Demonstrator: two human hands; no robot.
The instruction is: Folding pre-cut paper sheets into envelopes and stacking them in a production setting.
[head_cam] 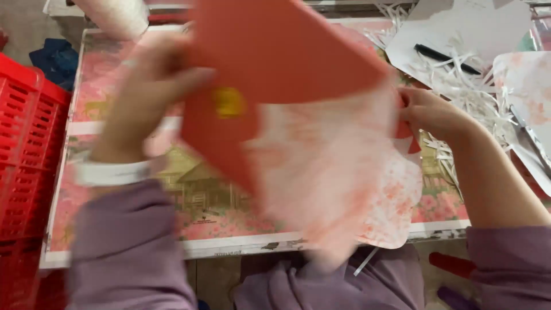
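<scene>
My left hand (pixel 150 92) grips the left edge of a large red paper piece (pixel 275 51) with a yellow spot, held up over the table. A pale pink flower-patterned sheet (pixel 327 172) hangs from it, blurred by motion. At the sheet's right edge my right hand (pixel 431 112) pinches the paper, next to a small red bit. A white band sits on my left wrist. Both sleeves are purple.
A printed picture mat (pixel 218 206) of houses and pink flowers covers the table. Red plastic crates (pixel 26 149) stand at the left. White paper shreds (pixel 459 80), a black pen (pixel 445 56) and cut sheets lie at the back right.
</scene>
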